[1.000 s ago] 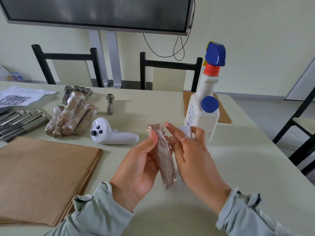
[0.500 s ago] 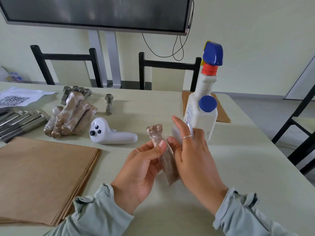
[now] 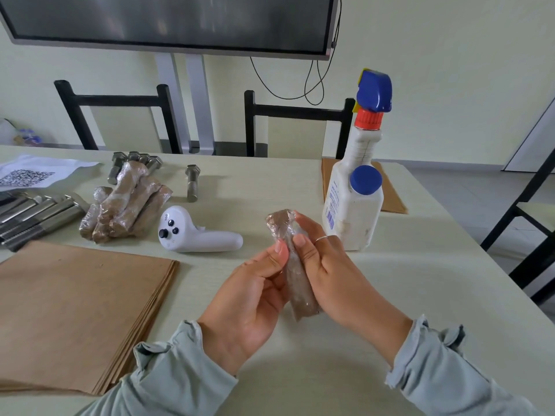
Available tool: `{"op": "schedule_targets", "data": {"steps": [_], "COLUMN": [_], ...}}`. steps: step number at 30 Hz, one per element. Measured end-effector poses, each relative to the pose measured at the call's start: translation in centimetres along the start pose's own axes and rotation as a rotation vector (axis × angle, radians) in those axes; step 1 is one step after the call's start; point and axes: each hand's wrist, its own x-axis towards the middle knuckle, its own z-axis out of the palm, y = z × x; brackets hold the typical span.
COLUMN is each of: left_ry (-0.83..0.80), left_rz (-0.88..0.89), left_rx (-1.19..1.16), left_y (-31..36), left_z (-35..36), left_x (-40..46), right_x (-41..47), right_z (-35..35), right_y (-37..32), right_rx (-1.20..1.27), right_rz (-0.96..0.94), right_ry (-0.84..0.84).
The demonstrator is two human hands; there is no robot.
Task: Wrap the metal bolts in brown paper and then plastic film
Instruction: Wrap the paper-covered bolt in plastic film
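— Why do both hands hold the wrapped bolt (image 3: 295,265) up over the table (image 3: 390,280)?
— So the film can be pressed snug. The left hand (image 3: 249,295) pinches its middle; the right hand (image 3: 327,265) curls round its side.
— What changed?
— The right fingers (image 3: 300,240), straight before, now fold over the top end.

- A pale table (image 3: 390,295) is carrying everything.
- A stack of brown paper (image 3: 75,301) is lying at the left.
- Wrapped bolts (image 3: 126,205) are lying in a pile beside bare bolts (image 3: 36,214).
- A white controller (image 3: 195,232) is lying near the middle.
- A spray bottle (image 3: 354,193) is standing at the right.
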Motion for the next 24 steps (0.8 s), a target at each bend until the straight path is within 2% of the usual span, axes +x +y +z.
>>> {"op": "schedule_targets", "data": {"steps": [4, 7, 13, 18, 24], "left_ry": [-0.058, -0.077, -0.028, -0.072, 0.080], "left_rz": [0.004, 0.012, -0.011, 0.010, 0.049], "left_rx": [0.036, 0.052, 0.031, 0.056, 0.109], "left_y": [0.2, 0.3, 0.2, 0.1, -0.2], "left_z": [0.2, 0.3, 0.3, 0.4, -0.6], "left_x": [-0.1, -0.1, 0.3, 0.2, 0.7], "right_x": [-0.3, -0.6, -0.7, -0.6, -0.5], "right_z": [-0.2, -0.3, -0.2, 0.0, -0.1], "right_y": [-0.3, -0.6, -0.5, -0.1, 0.0], "right_rx": [0.243, 0.397, 0.318, 0.317, 0.147], "right_rz": [-0.023, 0.042, 0.084, 0.097, 0.011], "right_ry": [0.056, 0.103, 0.168, 0.186, 0.234]}}
